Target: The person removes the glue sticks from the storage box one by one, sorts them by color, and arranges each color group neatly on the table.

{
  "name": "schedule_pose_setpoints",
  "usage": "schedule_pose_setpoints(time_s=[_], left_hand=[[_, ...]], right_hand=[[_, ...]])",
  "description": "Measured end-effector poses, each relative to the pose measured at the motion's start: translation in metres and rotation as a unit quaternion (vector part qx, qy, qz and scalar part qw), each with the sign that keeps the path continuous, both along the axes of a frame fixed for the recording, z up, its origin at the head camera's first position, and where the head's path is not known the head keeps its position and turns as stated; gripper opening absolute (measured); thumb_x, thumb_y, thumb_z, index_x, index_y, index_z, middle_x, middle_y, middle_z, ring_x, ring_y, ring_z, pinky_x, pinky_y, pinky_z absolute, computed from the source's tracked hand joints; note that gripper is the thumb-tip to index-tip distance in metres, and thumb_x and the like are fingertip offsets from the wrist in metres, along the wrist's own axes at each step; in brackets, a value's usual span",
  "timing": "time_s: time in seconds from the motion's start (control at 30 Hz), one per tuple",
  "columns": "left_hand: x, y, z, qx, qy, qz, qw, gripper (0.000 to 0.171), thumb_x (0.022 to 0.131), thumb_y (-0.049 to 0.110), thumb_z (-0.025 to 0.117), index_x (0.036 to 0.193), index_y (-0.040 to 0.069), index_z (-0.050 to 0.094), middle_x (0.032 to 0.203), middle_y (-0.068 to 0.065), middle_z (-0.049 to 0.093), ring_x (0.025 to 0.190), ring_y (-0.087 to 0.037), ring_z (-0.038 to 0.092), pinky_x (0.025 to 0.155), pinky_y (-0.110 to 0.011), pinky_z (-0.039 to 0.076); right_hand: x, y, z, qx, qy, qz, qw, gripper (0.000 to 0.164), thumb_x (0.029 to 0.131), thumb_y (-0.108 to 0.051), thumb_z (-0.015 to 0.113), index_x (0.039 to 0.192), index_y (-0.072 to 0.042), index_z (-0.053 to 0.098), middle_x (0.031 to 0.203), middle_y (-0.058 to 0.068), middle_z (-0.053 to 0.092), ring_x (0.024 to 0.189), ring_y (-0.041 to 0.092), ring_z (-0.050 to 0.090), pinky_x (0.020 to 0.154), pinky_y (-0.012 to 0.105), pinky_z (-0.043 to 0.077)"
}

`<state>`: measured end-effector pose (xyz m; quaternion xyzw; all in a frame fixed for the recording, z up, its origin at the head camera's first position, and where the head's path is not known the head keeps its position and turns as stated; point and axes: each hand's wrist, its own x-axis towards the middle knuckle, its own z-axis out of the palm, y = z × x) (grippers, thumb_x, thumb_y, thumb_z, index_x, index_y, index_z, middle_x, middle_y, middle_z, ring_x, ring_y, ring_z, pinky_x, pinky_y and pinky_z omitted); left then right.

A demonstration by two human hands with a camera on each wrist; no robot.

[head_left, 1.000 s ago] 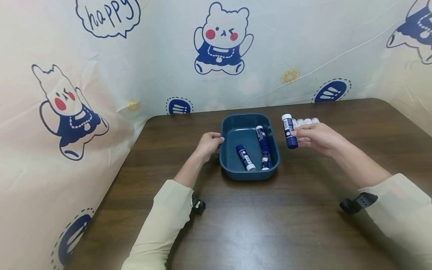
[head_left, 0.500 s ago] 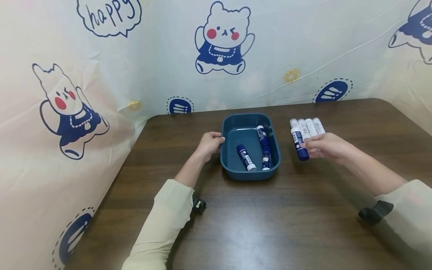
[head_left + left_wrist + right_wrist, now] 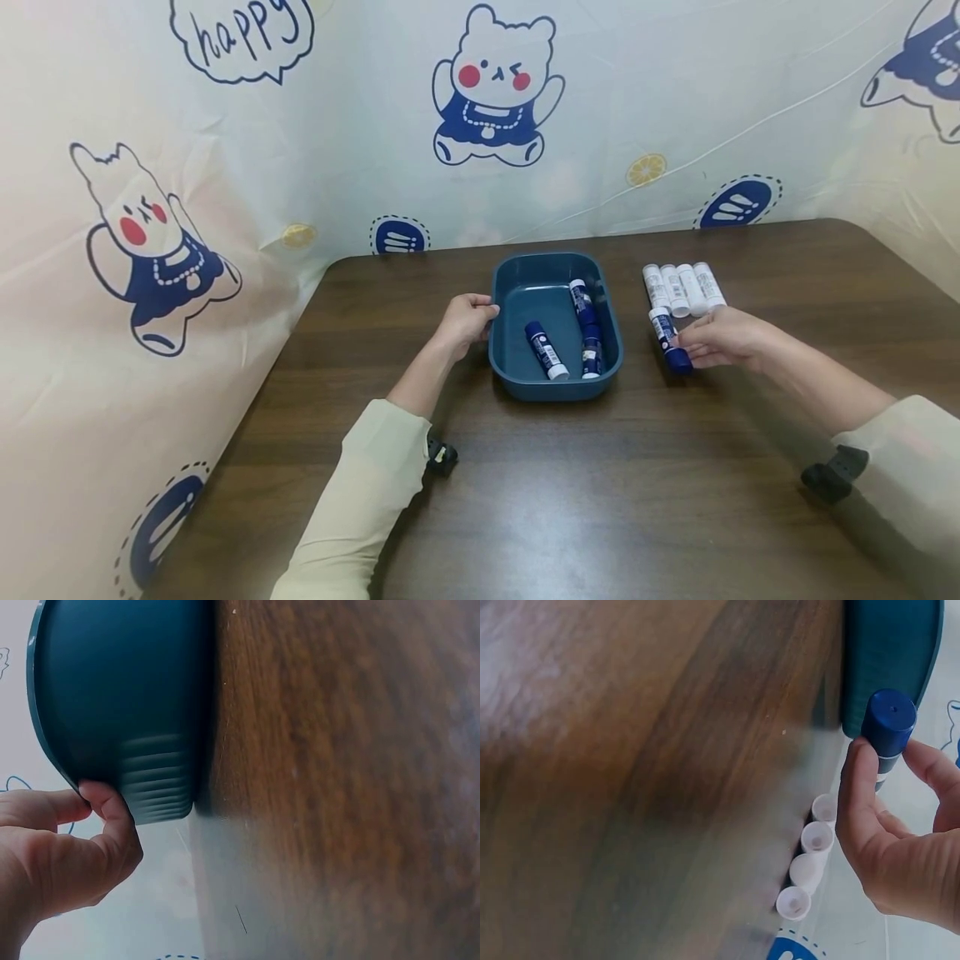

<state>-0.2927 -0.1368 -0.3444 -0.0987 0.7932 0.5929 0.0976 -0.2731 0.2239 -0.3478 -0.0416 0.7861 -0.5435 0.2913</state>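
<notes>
Overall, the printed backdrop (image 3: 360,192), the desk (image 3: 510,483) and the blue tray (image 3: 551,391) look the same as a second ago; the change is on the right, where the right grip (image 3: 718,337) has come down and toward the person, away from the tray. The left grip (image 3: 467,321) still pinches the tray's left rim. Inside lie three blue tubes (image 3: 546,350), two end to end along the right wall and one slanting apart; that wall stands between them and the held one. Four white tubes (image 3: 675,290) (now in plain view) lie side by side right of the tray. The right grip clasps a blue-and-white tube (image 3: 666,332) between thumb and fingers, its white end just before the leftmost white tube; whether it touches the desk I cannot tell.
</notes>
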Motion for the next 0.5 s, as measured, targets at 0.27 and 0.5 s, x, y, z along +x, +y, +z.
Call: schedule_pose_setpoints(time_s=[0.27, 0.5], left_hand=[[-0.0002, 0.0010, 0.0001, 0.000, 0.000, 0.000, 1.0000, 0.031, 0.096, 0.013, 0.051, 0.124, 0.000, 0.050, 0.114, -0.018, 0.055, 0.086, -0.024, 0.055, 0.082, -0.034, 0.049], [-0.0001, 0.0011, 0.0001, 0.006, 0.004, 0.001, 1.0000, 0.031, 0.096, 0.012, 0.051, 0.124, -0.001, 0.049, 0.116, -0.020, 0.055, 0.091, -0.029, 0.055, 0.082, -0.034, 0.049]], right_hand=[[-0.0008, 0.0024, -0.0042, 0.015, -0.022, -0.017, 0.999, 0.048, 0.087, -0.011, 0.058, 0.119, 0.020, 0.040, 0.087, 0.004, 0.062, 0.081, 0.013, 0.059, 0.077, 0.030, 0.051], [-0.0047, 0.0044, -0.0074, 0.020, -0.030, -0.026, 0.999, 0.045, 0.087, -0.010, 0.058, 0.117, 0.019, 0.042, 0.084, 0.004, 0.063, 0.079, 0.012, 0.059, 0.077, 0.030, 0.051]])
